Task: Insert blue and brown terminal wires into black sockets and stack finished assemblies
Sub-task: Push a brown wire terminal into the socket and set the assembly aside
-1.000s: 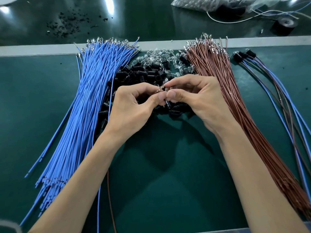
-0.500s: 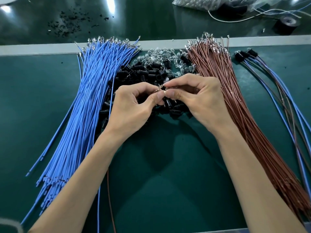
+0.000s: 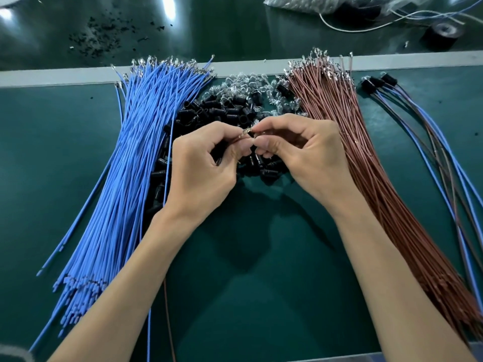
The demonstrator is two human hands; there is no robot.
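Left hand (image 3: 201,168) and right hand (image 3: 311,152) pinch 1 wire terminal (image 3: 245,132) between them, over the black sockets (image 3: 224,111).

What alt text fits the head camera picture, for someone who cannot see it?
Two bare hands, left hand and right hand, pinch a small wire terminal together above a pile of black sockets on a green table. Blue wires fan out on the left, brown wires on the right, with finished assemblies at far right.
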